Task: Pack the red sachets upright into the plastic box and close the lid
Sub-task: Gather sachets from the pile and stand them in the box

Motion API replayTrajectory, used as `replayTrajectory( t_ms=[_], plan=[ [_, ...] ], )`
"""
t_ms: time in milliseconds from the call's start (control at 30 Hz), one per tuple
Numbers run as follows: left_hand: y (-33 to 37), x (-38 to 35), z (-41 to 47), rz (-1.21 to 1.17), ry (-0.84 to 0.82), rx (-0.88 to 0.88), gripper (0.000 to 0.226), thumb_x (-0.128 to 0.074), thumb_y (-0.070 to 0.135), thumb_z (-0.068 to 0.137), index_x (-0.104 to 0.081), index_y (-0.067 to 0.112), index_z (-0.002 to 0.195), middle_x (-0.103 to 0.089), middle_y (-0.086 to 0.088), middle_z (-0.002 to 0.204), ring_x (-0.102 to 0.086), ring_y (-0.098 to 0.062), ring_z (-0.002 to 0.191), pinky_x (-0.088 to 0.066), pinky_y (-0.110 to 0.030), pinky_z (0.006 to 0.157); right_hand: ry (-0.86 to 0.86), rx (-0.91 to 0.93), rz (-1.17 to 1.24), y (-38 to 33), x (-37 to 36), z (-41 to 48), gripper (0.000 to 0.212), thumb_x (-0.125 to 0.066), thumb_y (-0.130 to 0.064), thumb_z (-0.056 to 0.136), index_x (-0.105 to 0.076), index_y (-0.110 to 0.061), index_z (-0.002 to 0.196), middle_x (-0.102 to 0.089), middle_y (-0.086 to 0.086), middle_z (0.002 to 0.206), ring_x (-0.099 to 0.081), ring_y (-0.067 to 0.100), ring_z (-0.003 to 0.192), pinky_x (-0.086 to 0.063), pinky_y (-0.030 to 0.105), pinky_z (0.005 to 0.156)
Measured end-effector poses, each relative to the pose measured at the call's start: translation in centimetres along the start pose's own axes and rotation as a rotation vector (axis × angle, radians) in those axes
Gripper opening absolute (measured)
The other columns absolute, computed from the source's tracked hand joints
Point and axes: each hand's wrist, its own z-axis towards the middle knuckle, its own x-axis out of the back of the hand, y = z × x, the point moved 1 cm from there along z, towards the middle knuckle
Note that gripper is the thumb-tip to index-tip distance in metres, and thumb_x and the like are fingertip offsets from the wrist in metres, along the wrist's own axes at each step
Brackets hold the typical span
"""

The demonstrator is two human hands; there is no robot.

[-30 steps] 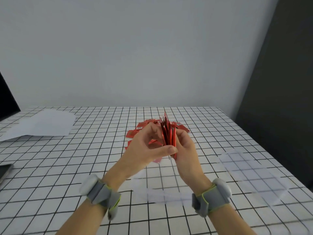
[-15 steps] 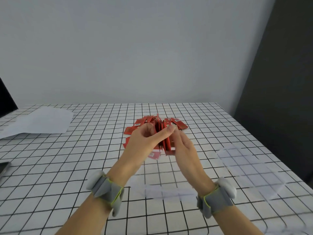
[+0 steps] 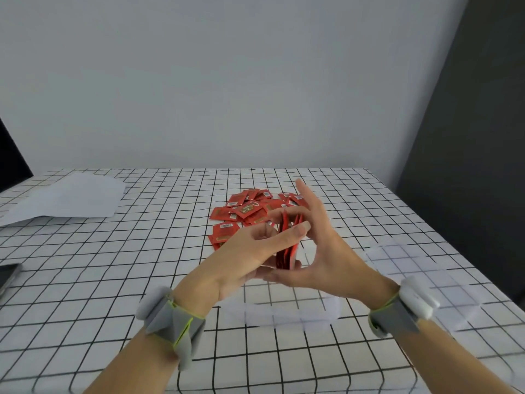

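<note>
Grips of left hand (image 3: 247,253) and right hand (image 3: 329,251) hold upright red sachet stack (image 3: 287,251) mid-frame, screening red sachet pile (image 3: 241,210); transparent plastic box (image 3: 287,312) below.

1. A loose pile of red foil sachets (image 3: 244,207) is lying mid-way across the white grid-patterned worktop (image 3: 142,251).
2. A clear rectangular plastic box (image 3: 284,312) is sitting in front of it, nearer the person.
3. A clear flat plastic lid (image 3: 412,265) is lying right of the box.
4. An upright stack of red sachets (image 3: 285,245) is standing between the left grip (image 3: 250,251) and right grip (image 3: 324,251).
5. White paper sheets (image 3: 65,199) are lying far left, with a dark flat phone (image 3: 8,275) nearer, at the left edge.
</note>
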Motion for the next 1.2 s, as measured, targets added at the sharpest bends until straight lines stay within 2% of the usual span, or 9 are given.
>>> replayTrajectory(
  t_ms=[133,300,533,600,667,767,900,1033,1200],
  plan=[
    [0.0,-0.2,-0.9,-0.154,-0.123,0.014,0.087,-0.082,0.047,0.078,-0.05,-0.016,0.129,-0.069,-0.019,0.111,-0.075,-0.025,0.095,-0.062,-0.033,0.081,0.044,0.079,0.015,-0.3,0.0,-0.4,0.133,-0.094,-0.017,0.068,0.0,-0.026,0.162,-0.055,0.003,0.137,-0.058,0.024,0.13,-0.052,0.044,0.104],
    [-0.2,-0.3,-1.5,-0.246,-0.119,-0.02,0.079,-0.082,0.025,0.079,-0.044,-0.019,0.132,-0.067,-0.022,0.109,-0.076,-0.025,0.089,-0.062,-0.034,0.07,-0.076,0.053,0.001,-1.0,0.2,-0.3,0.14,-0.095,-0.028,0.067,0.01,-0.044,0.159,-0.05,-0.014,0.142,-0.059,0.014,0.127,-0.056,0.021,0.086],
    [-0.7,0.0,-2.2,-0.272,-0.134,0.003,0.084,-0.091,0.041,0.073,-0.051,-0.015,0.122,-0.073,-0.023,0.109,-0.075,-0.033,0.092,-0.062,-0.039,0.081,-0.186,0.074,-0.073,-1.7,0.1,-0.1,0.14,-0.092,-0.032,0.069,0.016,-0.043,0.158,-0.037,-0.016,0.158,-0.045,0.002,0.14,-0.05,0.013,0.095],
    [-1.0,0.2,-2.2,-0.262,-0.082,-0.023,0.066,-0.092,0.033,0.074,-0.057,-0.012,0.107,-0.072,-0.027,0.114,-0.075,-0.038,0.096,-0.064,-0.041,0.08,-0.192,0.075,-0.105,-1.7,0.0,-0.1,0.145,-0.094,-0.038,0.066,0.019,-0.042,0.158,-0.026,-0.018,0.163,-0.031,0.0,0.148,-0.043,0.01,0.102],
    [-1.3,0.4,-2.2,-0.225,0.019,-0.06,0.045,-0.094,0.028,0.07,-0.058,0.004,0.081,-0.071,-0.027,0.114,-0.072,-0.047,0.104,-0.064,-0.046,0.082,-0.16,0.079,-0.164,-1.6,0.1,-0.3,0.15,-0.095,-0.045,0.063,0.02,-0.033,0.159,-0.02,-0.019,0.166,-0.022,0.009,0.153,-0.038,0.026,0.116],
    [-1.6,0.9,-2.3,-0.168,0.132,-0.085,0.044,-0.097,0.029,0.065,-0.055,0.017,0.068,-0.07,-0.031,0.11,-0.064,-0.054,0.113,-0.061,-0.055,0.09,-0.09,0.123,-0.198,-1.3,0.4,-0.6,0.146,-0.096,-0.041,0.066,0.013,-0.02,0.162,-0.036,-0.015,0.159,-0.043,0.018,0.14,-0.046,0.033,0.105],
    [-1.6,1.4,-2.3,-0.174,0.118,-0.092,0.04,-0.096,0.026,0.068,-0.058,0.016,0.073,-0.07,-0.034,0.11,-0.071,-0.047,0.107,-0.063,-0.044,0.08,-0.037,0.137,-0.134,-1.3,0.0,-0.2,0.132,-0.095,-0.033,0.068,-0.003,-0.023,0.163,-0.05,-0.013,0.149,-0.06,0.02,0.112,-0.054,0.027,0.078],
    [-1.8,1.5,-2.6,-0.239,0.03,-0.132,0.044,-0.095,0.027,0.07,-0.054,0.015,0.082,-0.074,-0.021,0.105,-0.074,-0.033,0.095,-0.061,-0.041,0.082,-0.016,0.124,-0.022,-1.1,-0.4,0.0,0.125,-0.096,-0.024,0.069,-0.012,-0.03,0.162,-0.052,-0.01,0.145,-0.063,0.025,0.1,-0.058,0.028,0.081],
    [-2.0,1.5,-2.5,-0.271,0.048,-0.149,0.042,-0.095,0.027,0.069,-0.055,0.015,0.078,-0.072,-0.023,0.106,-0.07,-0.039,0.104,-0.054,-0.058,0.097,-0.061,0.124,-0.065,-1.4,-0.7,0.4,0.128,-0.096,-0.028,0.068,-0.009,-0.033,0.162,-0.048,-0.016,0.145,-0.063,0.023,0.098,-0.057,0.024,0.079]
  ],
)
